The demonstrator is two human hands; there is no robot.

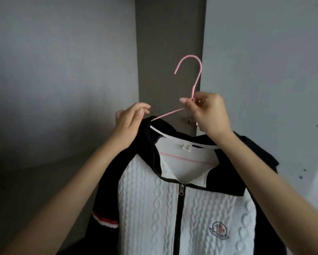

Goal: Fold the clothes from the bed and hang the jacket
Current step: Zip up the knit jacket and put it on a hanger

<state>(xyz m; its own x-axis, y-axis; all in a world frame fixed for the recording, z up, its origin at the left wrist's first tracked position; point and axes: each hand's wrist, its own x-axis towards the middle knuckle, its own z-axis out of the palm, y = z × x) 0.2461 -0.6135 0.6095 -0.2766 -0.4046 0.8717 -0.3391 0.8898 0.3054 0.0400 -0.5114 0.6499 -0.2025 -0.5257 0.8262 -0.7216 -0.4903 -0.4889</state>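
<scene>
A white cable-knit jacket [147, 205] with black sleeves, black collar and a black zip hangs on a pink wire hanger [195, 78], held up in front of me. My right hand [207, 115] pinches the hanger at the base of its hook. My left hand [128, 122] grips the black collar at the jacket's left shoulder, where the hanger's arm enters the fabric. The hook is free in the air, touching nothing. The hanger's lower bar shows pink inside the neck opening.
A dark grey vertical panel [169, 43] stands straight ahead, with pale grey wardrobe walls [53, 70] on both sides. A small metal fitting [188, 120] sits on the panel behind my right hand. Small holes dot the right wall [304, 170].
</scene>
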